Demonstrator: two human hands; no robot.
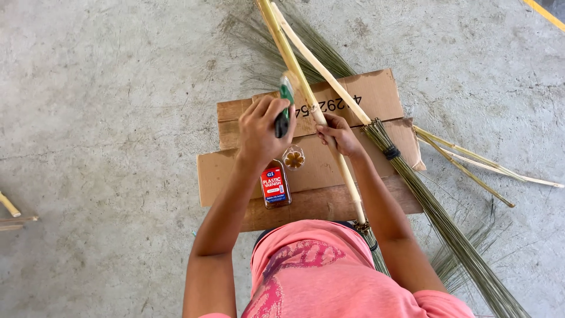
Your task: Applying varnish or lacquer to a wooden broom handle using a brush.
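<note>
Brush (285,100) (raised) in left hand (263,131); right hand (339,136) pinches stick (306,88).

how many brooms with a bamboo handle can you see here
2. One bamboo-handled broom is steadied by the right hand, its handle running toward the person; the other lies beside it across the cardboard. More may be out of view.

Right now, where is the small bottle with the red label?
In the head view the small bottle lies on the cardboard, just below the left hand and beside a small glass cup on its right.
</note>
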